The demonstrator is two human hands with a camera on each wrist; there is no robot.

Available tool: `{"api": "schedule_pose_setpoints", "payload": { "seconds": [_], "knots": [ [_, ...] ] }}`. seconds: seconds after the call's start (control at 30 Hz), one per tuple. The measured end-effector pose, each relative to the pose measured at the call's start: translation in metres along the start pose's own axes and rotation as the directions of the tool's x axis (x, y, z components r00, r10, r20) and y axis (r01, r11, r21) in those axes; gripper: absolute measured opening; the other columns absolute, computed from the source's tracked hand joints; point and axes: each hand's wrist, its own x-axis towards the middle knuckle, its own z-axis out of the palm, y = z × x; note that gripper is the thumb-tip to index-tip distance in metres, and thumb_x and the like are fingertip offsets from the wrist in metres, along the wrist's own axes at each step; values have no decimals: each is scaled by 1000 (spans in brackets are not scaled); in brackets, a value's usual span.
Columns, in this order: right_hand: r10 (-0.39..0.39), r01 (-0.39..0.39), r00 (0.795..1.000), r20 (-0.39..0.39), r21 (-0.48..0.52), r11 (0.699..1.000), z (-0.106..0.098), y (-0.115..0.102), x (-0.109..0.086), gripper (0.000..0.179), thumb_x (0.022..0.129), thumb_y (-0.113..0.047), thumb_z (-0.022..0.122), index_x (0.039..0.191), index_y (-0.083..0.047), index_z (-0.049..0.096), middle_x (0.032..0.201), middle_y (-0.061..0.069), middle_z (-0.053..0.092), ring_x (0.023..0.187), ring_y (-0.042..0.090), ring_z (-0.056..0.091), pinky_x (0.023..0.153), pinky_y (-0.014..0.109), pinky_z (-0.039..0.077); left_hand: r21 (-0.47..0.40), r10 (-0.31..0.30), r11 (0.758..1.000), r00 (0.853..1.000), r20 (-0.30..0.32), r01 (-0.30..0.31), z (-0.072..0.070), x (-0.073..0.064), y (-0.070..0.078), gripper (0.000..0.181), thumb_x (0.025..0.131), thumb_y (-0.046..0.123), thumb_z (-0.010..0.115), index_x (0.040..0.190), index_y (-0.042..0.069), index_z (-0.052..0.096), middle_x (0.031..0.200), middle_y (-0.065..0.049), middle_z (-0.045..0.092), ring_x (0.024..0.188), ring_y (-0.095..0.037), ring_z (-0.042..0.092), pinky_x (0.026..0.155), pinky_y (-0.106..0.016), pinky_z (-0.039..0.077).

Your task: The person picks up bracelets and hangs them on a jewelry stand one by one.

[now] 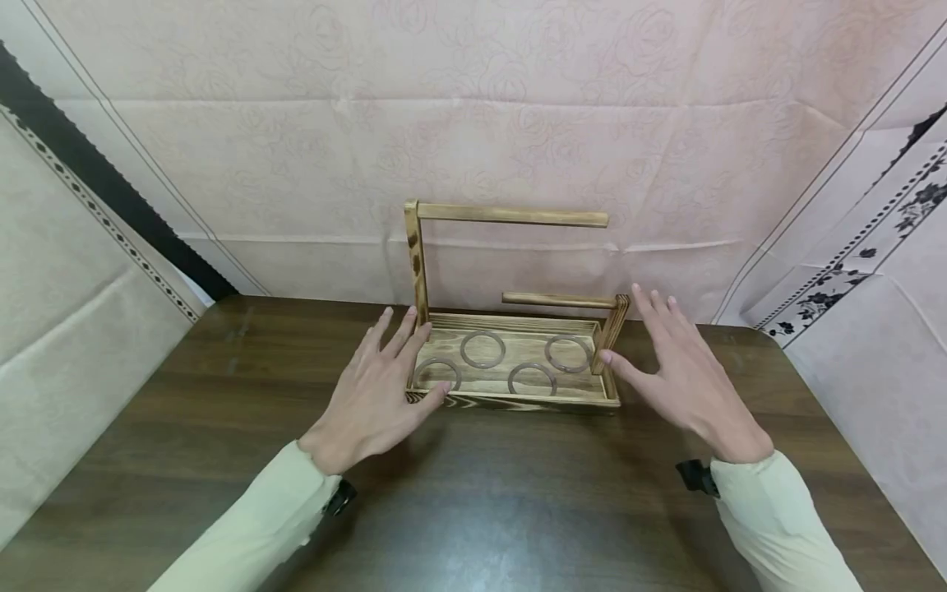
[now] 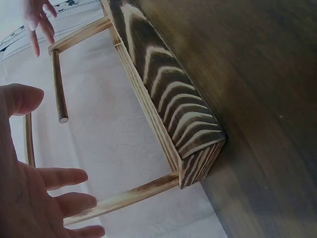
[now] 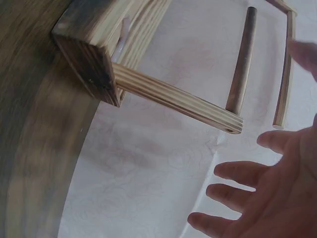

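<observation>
A wooden rack with a shallow rectangular tray [image 1: 518, 403] stands at the far side of the table. From its left end rises a tall post [image 1: 417, 263] with a long bar [image 1: 510, 215] reaching right. A shorter post [image 1: 612, 333] at the right end carries a round rod [image 1: 555, 301] pointing left. Several clear rings, one of them a ring [image 1: 463, 349] at the back, lie on the tray floor. My left hand [image 1: 373, 399] hovers at the tray's left end, fingers spread. Beside the short post is my right hand [image 1: 688, 382], its fingers extended and holding nothing.
The brown wooden table [image 1: 503, 501] stretches out in front of the rack. Behind it hangs a pale patterned cloth [image 1: 518, 148], close to the rack. More cloth with dark borders [image 1: 821, 296] covers both sides.
</observation>
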Motion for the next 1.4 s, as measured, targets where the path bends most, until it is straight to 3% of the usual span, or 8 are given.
{"api": "schedule_pose_setpoints", "payload": {
  "seconds": [0.13, 0.37, 0.53, 0.77, 1.1, 1.4],
  "knots": [
    [3, -2, 999, -36, 31, 1000, 1, 0, 4, 91, 98, -64, 54, 164, -29, 2, 173, 5, 7, 160, 37, 6, 125, 66, 14, -38, -19, 999, 1000, -3, 19, 0, 3, 0, 78, 95, 59, 56, 154, 10, 42, 167, -14, 30, 157, -38, 19, 123, -59, 30],
    [14, -6, 996, -89, 96, 995, 4, 4, 12, 88, 98, -59, 58, 165, -23, 12, 170, 14, 22, 154, 45, 23, 119, 70, 23, -37, -13, 999, 1000, 15, 13, 4, 8, -1, 71, 97, 55, 53, 150, 9, 47, 163, -15, 38, 151, -37, 31, 118, -60, 37],
    [-4, 16, 995, -101, 127, 992, 5, 5, 18, 83, 99, -53, 60, 163, -17, 22, 164, 20, 33, 150, 44, 30, 120, 66, 25, -34, 21, 999, 999, 25, -21, 7, 12, -2, 63, 97, 47, 59, 145, 7, 50, 156, -17, 44, 144, -36, 39, 113, -59, 43],
    [-11, 26, 996, -91, 166, 986, 7, 7, 28, 75, 101, -49, 60, 160, -14, 30, 160, 18, 40, 149, 39, 34, 121, 61, 27, -48, 85, 996, 992, 92, -81, 7, 17, -2, 62, 99, 38, 63, 149, 7, 44, 155, -18, 43, 144, -36, 39, 113, -56, 45],
    [-1, 16, 997, -83, 181, 983, 6, 4, 39, 72, 102, -50, 58, 157, -9, 37, 158, 18, 45, 146, 40, 40, 119, 61, 31, -72, 172, 983, 983, 71, -167, 7, 25, -2, 63, 96, 30, 69, 147, 3, 46, 153, -16, 45, 139, -35, 43, 113, -52, 45],
    [-20, 42, 994, -112, 193, 980, 6, 2, 48, 58, 104, -42, 57, 148, -6, 49, 142, 19, 59, 138, 42, 49, 112, 63, 38, -108, 205, 975, 974, 97, -194, 9, 34, 0, 62, 97, 28, 68, 149, 3, 43, 153, -13, 45, 138, -31, 42, 113, -48, 46]
  ]
}}
